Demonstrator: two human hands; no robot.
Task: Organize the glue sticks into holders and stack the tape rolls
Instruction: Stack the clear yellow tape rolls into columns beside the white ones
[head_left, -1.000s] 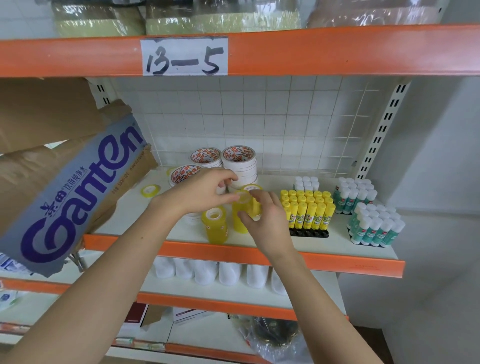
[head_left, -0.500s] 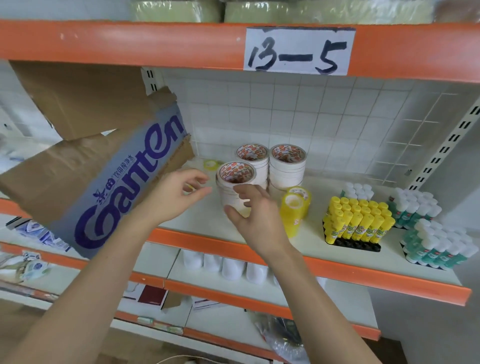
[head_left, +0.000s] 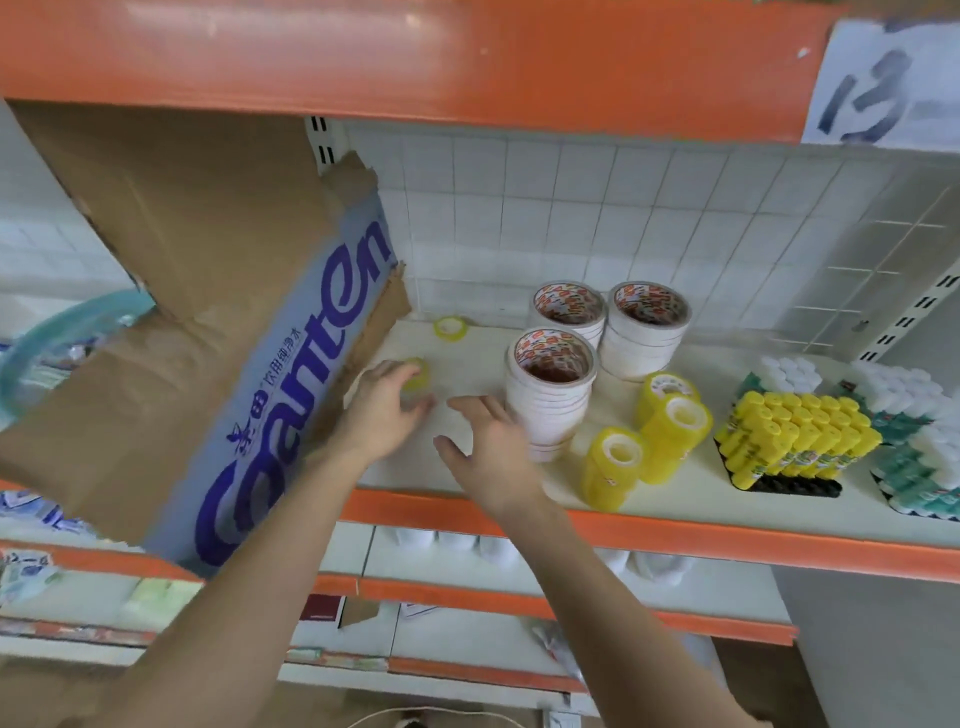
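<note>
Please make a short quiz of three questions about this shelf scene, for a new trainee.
1. True or false: the right hand grips a tape roll.
2. How many stacks of white tape rolls stand on the shelf? A) two B) three C) five
3. Which hand reaches the small yellow tape roll near the cardboard box?

Key: 1 false, it is open and holds nothing. 2 B. 3 the left hand.

Small tape roll (head_left: 417, 373) is found under left hand (head_left: 384, 408); tape stacks (head_left: 550, 395) right of right hand (head_left: 488, 447), glue sticks (head_left: 795, 436) farther right.
</note>
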